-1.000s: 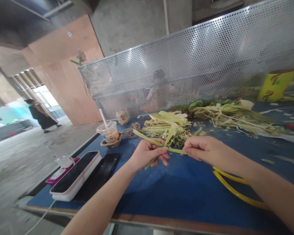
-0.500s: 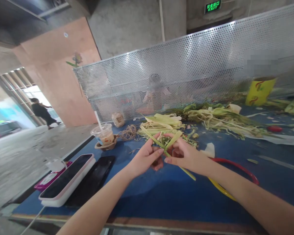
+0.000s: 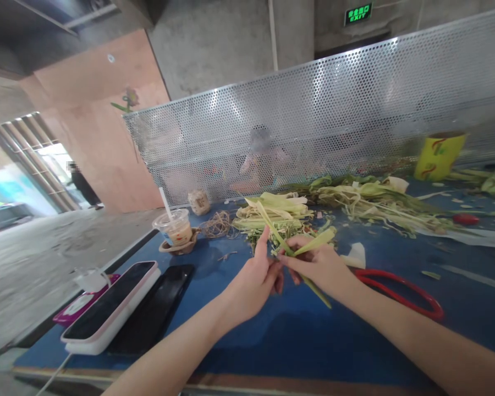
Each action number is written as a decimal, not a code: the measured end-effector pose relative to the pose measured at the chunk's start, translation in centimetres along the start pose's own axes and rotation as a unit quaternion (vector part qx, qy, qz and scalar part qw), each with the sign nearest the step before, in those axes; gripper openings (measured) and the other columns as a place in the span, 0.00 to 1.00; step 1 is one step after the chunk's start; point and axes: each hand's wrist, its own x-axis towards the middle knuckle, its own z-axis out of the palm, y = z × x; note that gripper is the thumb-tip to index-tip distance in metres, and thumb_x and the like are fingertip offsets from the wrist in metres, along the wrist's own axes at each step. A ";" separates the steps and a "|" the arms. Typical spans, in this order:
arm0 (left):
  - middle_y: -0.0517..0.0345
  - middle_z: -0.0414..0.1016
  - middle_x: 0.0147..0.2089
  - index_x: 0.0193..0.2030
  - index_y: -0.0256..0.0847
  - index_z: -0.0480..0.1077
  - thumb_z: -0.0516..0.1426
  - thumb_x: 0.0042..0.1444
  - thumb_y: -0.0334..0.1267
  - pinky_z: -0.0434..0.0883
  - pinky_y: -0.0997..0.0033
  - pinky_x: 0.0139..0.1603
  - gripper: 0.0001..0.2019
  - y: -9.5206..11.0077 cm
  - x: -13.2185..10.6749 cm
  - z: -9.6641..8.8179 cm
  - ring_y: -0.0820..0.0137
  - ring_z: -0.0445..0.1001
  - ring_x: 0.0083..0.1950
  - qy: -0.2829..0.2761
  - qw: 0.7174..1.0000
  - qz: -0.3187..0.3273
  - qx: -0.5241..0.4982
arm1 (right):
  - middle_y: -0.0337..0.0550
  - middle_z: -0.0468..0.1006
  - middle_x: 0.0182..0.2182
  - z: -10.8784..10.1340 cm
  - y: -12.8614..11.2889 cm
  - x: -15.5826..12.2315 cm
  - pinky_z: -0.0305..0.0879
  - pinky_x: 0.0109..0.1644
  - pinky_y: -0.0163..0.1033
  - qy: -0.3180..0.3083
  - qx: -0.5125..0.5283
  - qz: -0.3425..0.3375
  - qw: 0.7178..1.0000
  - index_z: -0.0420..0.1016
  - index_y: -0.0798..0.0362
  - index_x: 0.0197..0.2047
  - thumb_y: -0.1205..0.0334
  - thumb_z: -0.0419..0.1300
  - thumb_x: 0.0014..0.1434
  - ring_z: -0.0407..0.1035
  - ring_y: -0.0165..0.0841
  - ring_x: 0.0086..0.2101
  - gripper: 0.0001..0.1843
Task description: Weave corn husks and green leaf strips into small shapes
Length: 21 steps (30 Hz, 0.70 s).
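Observation:
My right hand point(image 3: 313, 261) pinches pale green corn husk strips point(image 3: 313, 242) where they cross, with one end sticking up to the right. A thin green stem point(image 3: 319, 292) runs down below the fingers. My left hand point(image 3: 256, 278) is at the other side of the crossing, thumb raised along the strip that points up left and fingers curled at the husk; its fingertips are partly hidden. Just behind both hands lies a pile of flattened husks point(image 3: 276, 206) with small green scraps around it.
More husks point(image 3: 367, 201) spread to the right, near a yellow roll point(image 3: 441, 157). A red looped handle point(image 3: 421, 300) lies by my right forearm. On the left are an iced drink cup point(image 3: 175, 228), tangled twine point(image 3: 218, 224) and phones point(image 3: 111, 300). A perforated metal screen point(image 3: 305, 110) stands behind.
My left thumb has lifted upright, and the left hand has drawn slightly down. The crossed husk has shifted a little right with my right hand. A person at far left has moved right.

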 end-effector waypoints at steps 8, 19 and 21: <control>0.65 0.65 0.22 0.64 0.41 0.36 0.43 0.60 0.40 0.62 0.79 0.21 0.27 1.3 -0.6 -0.5 0.78 0.62 0.19 -0.054 0.997 -0.043 -0.047 | 0.28 0.61 0.11 0.3 0.2 0.1 0.55 0.16 0.29 0.029 0.158 0.020 0.987 0.68 0.55 0.27 0.60 0.63 0.46 0.56 0.21 0.13 0.09; 0.65 0.65 0.23 0.55 0.42 0.51 0.44 0.60 0.43 0.59 0.82 0.19 0.18 1.4 -0.9 -0.7 0.79 0.61 0.19 -0.061 0.993 -0.069 -0.077 | 0.26 0.60 0.09 -0.1 -0.2 -0.1 0.52 0.12 0.28 0.023 0.174 0.055 0.983 0.64 0.54 0.28 0.58 0.64 0.46 0.53 0.21 0.10 0.13; 0.64 0.66 0.22 0.48 0.40 0.56 0.44 0.59 0.43 0.57 0.83 0.17 0.13 1.1 -0.8 -0.5 0.79 0.61 0.19 -0.042 0.995 -0.067 -0.065 | 0.26 0.61 0.11 -0.2 -0.3 0.0 0.53 0.14 0.29 0.011 0.146 0.045 0.988 0.63 0.53 0.28 0.58 0.64 0.45 0.55 0.21 0.11 0.14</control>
